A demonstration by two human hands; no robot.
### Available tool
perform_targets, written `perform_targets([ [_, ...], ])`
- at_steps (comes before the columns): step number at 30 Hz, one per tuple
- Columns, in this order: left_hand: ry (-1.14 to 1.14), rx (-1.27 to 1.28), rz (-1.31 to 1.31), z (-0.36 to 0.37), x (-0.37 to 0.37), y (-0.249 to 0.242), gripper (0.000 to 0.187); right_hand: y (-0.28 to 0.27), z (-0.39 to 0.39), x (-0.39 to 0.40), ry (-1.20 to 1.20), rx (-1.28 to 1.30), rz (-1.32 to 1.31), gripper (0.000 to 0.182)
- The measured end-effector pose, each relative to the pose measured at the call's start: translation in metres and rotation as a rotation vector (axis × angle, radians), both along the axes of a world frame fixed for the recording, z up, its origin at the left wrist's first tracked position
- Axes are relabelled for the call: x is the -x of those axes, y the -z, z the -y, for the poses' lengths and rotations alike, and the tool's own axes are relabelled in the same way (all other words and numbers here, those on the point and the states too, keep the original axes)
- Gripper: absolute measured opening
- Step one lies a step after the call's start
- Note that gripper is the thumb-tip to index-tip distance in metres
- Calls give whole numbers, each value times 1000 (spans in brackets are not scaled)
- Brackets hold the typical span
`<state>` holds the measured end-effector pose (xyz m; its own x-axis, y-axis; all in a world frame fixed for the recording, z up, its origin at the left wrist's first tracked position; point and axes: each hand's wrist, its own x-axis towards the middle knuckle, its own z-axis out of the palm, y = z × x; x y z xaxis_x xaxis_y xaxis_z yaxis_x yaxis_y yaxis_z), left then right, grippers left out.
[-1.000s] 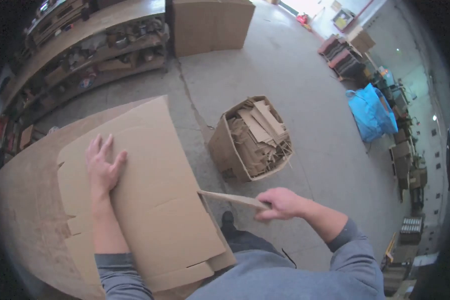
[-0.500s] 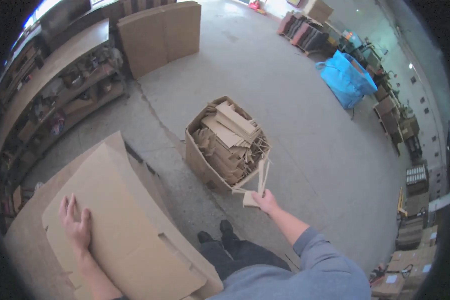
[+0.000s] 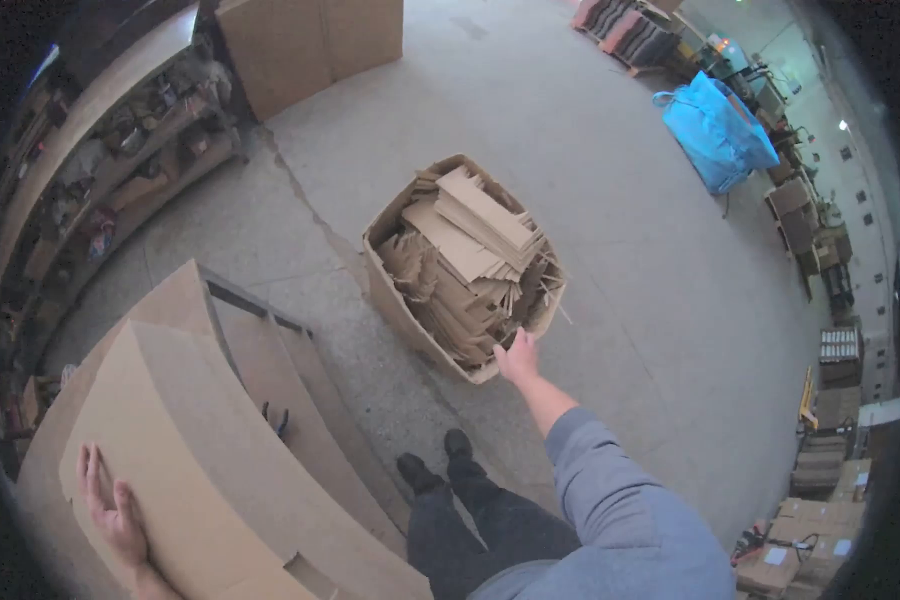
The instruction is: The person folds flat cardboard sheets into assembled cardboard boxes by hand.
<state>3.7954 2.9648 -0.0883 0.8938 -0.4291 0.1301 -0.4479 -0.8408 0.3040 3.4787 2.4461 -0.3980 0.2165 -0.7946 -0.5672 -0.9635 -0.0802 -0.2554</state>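
My right hand is stretched out over the near rim of an open cardboard box standing on the concrete floor. The fingers are loosely spread and hold nothing; they hover at the edge of the heap of cardboard offcuts that fills the box to the top. My left hand lies flat, fingers wide, on a large cardboard sheet resting on the wooden bench in front of me. My legs and dark shoes show between bench and box. I judge this to be the discarding step, with scrap going into the box. Next, I think, the right hand must return to the sheet beside the left. Shelves and a blue bag stand farther off.
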Motion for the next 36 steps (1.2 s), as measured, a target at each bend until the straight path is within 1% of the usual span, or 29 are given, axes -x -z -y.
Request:
perform_targets([
  [2,-70,-411,130,32,15,-32,82,11,8,-10,-29,24,-85,74],
  [4,-42,-428,148,24,11,-29,76,17,28,-15,-55,50,-177,63],
  [5,-31,-461,156,11,16,-38,73,25,24,-20,-88,49,-237,57],
  [6,-45,-421,127,14,5,-25,69,20,20,-21,-116,52,-212,59],
  [8,-35,-174,55,-6,1,-5,56,11,-10,-19,-119,121,-97,66],
  [9,-18,-33,33,-11,-7,10,52,-4,-21,-14,-93,165,-34,71],
  [10,-35,-11,35,-13,-5,9,51,-30,-39,-14,-151,75,13,69],
  [11,-34,100,40,-9,-6,14,50,-61,-46,-13,-226,-39,101,66],
  [12,-33,113,48,-12,-7,14,49,-103,-82,-15,-289,-119,128,62],
  [14,9,177,41,-11,-12,21,48,-189,-149,-11,-501,-430,195,49],
  [15,-2,176,32,-11,-8,18,48,-214,-174,1,-578,-473,222,46],
  [17,-37,155,9,-7,-8,15,50,-259,-227,20,-885,-653,342,32],
  [18,-33,164,11,-10,-7,15,49,-280,-240,29,-888,-689,332,34],
  [20,-27,183,23,-11,-13,24,49,-315,-268,41,-907,-848,292,47],
  [23,6,210,28,-13,-18,28,52,-346,-292,47,-749,-944,179,49],
  [26,-11,254,4,-11,-15,29,53,-369,-306,43,-708,-879,71,42],
  [29,-7,219,23,-9,-16,27,56,-381,-318,41,-662,-785,13,48],
  [32,-24,205,-22,-9,-16,23,63,-388,-325,39,-644,-689,2,48],
  [33,-28,206,-29,-8,-14,20,63,-389,-326,36,-630,-697,18,44],
  [35,-25,175,-62,-6,-11,14,63,-389,-328,33,-557,-762,98,29],
  [36,-21,184,-53,-6,-13,16,63,-387,-325,31,-537,-742,74,32],
])
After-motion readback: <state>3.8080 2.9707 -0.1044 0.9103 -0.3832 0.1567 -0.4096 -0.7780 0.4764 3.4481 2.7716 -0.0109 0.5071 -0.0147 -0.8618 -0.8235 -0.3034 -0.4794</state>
